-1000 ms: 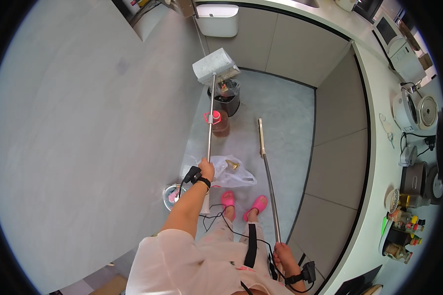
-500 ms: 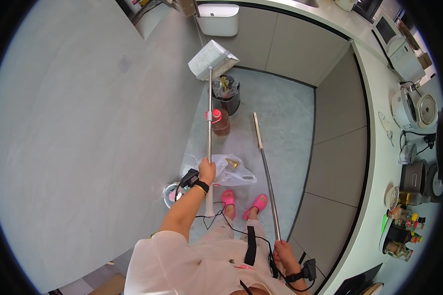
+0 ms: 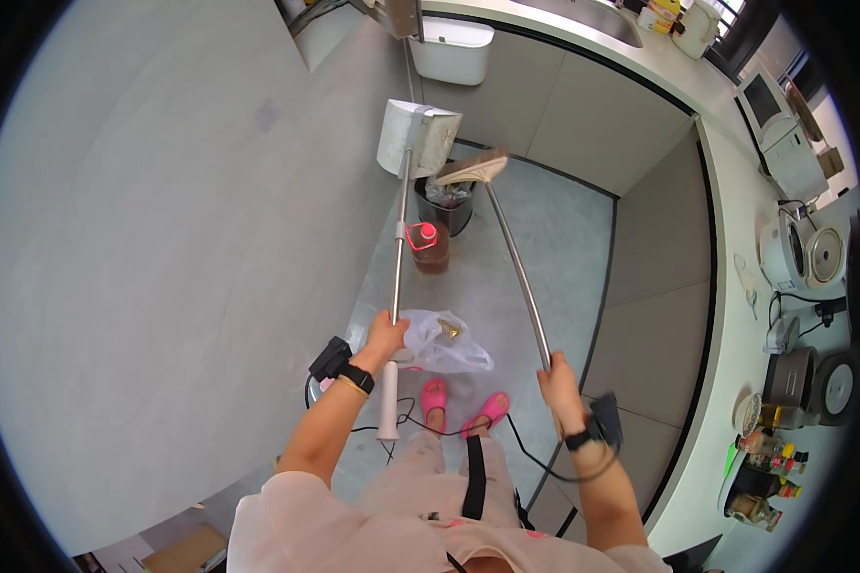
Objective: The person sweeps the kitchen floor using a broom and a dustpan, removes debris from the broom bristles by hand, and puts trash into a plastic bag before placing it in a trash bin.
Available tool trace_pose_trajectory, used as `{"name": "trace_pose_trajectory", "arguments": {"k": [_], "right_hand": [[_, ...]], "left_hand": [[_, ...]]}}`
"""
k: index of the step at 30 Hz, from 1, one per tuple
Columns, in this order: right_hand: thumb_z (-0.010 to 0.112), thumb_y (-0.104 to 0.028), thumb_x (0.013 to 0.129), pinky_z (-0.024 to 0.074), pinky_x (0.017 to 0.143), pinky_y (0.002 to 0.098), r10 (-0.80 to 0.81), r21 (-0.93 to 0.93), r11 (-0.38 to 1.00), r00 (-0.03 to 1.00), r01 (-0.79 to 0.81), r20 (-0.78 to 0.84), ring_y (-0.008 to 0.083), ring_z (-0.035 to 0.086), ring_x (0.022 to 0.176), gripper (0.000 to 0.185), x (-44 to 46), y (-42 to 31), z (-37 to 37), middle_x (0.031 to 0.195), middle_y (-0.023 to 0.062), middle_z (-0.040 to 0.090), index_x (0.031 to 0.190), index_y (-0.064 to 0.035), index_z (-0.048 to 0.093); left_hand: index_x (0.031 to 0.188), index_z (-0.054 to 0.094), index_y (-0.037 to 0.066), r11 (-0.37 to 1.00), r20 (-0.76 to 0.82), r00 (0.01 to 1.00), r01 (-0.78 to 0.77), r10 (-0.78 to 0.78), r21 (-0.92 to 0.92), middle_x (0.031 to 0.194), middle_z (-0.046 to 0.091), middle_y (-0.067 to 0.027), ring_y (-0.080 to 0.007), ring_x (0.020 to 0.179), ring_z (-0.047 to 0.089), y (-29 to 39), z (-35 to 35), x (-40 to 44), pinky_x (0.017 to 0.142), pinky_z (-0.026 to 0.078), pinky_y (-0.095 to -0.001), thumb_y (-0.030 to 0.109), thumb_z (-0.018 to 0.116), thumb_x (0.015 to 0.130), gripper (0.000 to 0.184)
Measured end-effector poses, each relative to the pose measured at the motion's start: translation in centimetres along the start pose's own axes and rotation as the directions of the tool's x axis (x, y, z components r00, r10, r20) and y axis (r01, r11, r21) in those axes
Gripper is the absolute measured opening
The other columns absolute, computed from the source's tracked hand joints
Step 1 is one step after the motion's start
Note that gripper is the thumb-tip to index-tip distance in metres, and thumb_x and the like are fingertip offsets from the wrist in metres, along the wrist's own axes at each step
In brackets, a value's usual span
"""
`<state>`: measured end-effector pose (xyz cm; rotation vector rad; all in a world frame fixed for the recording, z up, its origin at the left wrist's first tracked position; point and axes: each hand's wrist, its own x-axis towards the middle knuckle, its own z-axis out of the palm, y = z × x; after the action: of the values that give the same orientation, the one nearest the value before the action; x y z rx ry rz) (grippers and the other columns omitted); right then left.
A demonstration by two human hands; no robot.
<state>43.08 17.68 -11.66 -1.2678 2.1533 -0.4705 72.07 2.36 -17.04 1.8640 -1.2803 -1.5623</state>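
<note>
My left hand [image 3: 385,337] is closed around the metal handle of a long-handled dustpan [image 3: 403,139], whose white pan is raised in the air near the trash bin. My right hand [image 3: 561,384] grips the metal pole of a broom [image 3: 487,169]. The broom's beige head is lifted over the black trash bin [image 3: 443,214], its bristles beside the dustpan's edge. A dark plastic bag lines the bin. Just in front of the bin stands a large bottle [image 3: 431,251] of brown liquid with a red cap and handle.
A white plastic bag [image 3: 459,353] lies on the floor before my pink clogs [image 3: 434,393]. A grey panel surface [image 3: 182,239] fills the left. Cabinets [image 3: 655,229] and a white counter [image 3: 712,286] with a rice cooker [image 3: 819,252] and several bottles line the right. A white hanging bin [image 3: 452,53] is at the back.
The broom has been raised and its head swung over to the trash bin, with my right hand moving up and forward. My left hand has shifted slightly left and the dustpan has turned.
</note>
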Motion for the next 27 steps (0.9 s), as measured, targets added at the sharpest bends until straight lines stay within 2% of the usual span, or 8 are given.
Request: {"name": "trace_pose_trajectory", "arguments": {"k": [2,9,11,12,13,14,17,27], "right_hand": [[0.048,-0.007,0.074,0.0432,0.052,0.0426,-0.019,-0.291,0.957,1.0,0.016,-0.008,0.0375,0.054,0.063,0.022,3.6,-2.3,0.3,0.065,0.0239,0.053,0.093,0.0014,0.042],[0.03,-0.013,0.082,0.0428,0.058,0.0436,-0.124,-0.362,0.927,0.991,0.098,-0.049,0.0384,0.054,0.073,0.025,14.2,-2.7,4.3,0.075,0.0247,0.054,0.082,0.002,0.049],[0.03,-0.012,0.081,0.0429,0.058,0.0432,-0.256,-0.428,0.864,0.963,0.266,0.082,0.0379,0.054,0.073,0.025,13.2,-4.8,0.9,0.077,0.0251,0.054,0.084,0.0045,0.049],[0.031,-0.01,0.08,0.0432,0.058,0.0433,-0.255,-0.337,0.907,0.966,0.251,0.035,0.0376,0.054,0.072,0.023,12.7,-4.5,-0.1,0.075,0.025,0.054,0.082,0.0044,0.049],[0.034,-0.005,0.077,0.0429,0.059,0.0438,-0.109,-0.439,0.891,0.994,0.112,0.032,0.0383,0.054,0.07,0.018,13.1,-3.6,-0.3,0.072,0.0258,0.054,0.081,0.005,0.048],[0.036,-0.002,0.074,0.0428,0.059,0.044,-0.141,-0.371,0.919,0.99,0.134,0.008,0.0387,0.054,0.069,0.013,13.5,-0.5,-0.1,0.071,0.0267,0.054,0.079,0.0052,0.046],[0.043,0.0,0.069,0.0421,0.058,0.044,-0.166,-0.437,0.889,0.986,0.135,-0.033,0.0391,0.053,0.067,0.009,9.8,-0.1,-4.7,0.065,0.0253,0.053,0.077,0.0046,0.044],[0.053,-0.002,0.071,0.0435,0.058,0.04,-0.106,-0.262,0.963,0.976,0.054,-0.19,0.0379,0.054,0.068,0.02,2.7,-1.5,-11.9,0.067,0.023,0.054,0.088,0.0029,0.044]], "left_hand": [[0.069,0.045,0.004,0.982,0.123,0.991,0.07,-0.049,-0.175,0.051,0.043,-0.0019,-0.0104,0.041,0.042,1.6,-0.7,-1.7,0.039,0.037,-0.0247,0.014,0.053,0.076,0.015],[0.067,0.039,0.009,0.774,0.386,0.909,0.356,-0.156,-0.525,0.048,0.032,0.0049,-0.004,0.037,0.031,5.8,-5.8,-8.9,0.036,0.028,-0.0183,0.011,0.048,0.08,0.016],[0.065,0.036,0.01,0.379,0.687,0.725,0.647,-0.036,-0.662,0.049,0.032,0.0048,-0.0033,0.037,0.03,5.4,-8.1,-9.9,0.036,0.029,-0.0168,0.011,0.045,0.083,0.02],[0.065,0.036,0.01,0.379,0.689,0.724,0.648,-0.038,-0.661,0.049,0.032,0.0048,-0.0033,0.037,0.03,5.5,-8.9,-10.7,0.036,0.029,-0.0168,0.011,0.045,0.083,0.02],[0.067,0.037,0.008,0.212,0.739,0.673,0.725,-0.016,-0.656,0.049,0.033,0.0043,-0.0026,0.036,0.03,5.9,-9.6,-11.5,0.036,0.031,-0.0155,0.012,0.04,0.085,0.019],[0.069,0.037,0.005,0.038,0.782,0.623,0.781,0.023,-0.624,0.05,0.033,0.0038,-0.002,0.035,0.031,6.2,-10.0,-12.4,0.036,0.034,-0.0142,0.012,0.035,0.087,0.019],[0.069,0.036,0.005,-0.11,0.809,0.587,0.806,0.015,-0.582,0.049,0.033,0.0033,-0.0022,0.035,0.032,6.8,-10.8,-14.6,0.037,0.034,-0.0139,0.012,0.034,0.087,0.019],[0.07,0.035,0.006,-0.318,0.891,0.442,0.864,0.105,-0.391,0.051,0.033,0.0025,-0.0031,0.036,0.034,9.9,-10.0,-18.7,0.038,0.033,-0.0151,0.012,0.035,0.087,0.018]]}}
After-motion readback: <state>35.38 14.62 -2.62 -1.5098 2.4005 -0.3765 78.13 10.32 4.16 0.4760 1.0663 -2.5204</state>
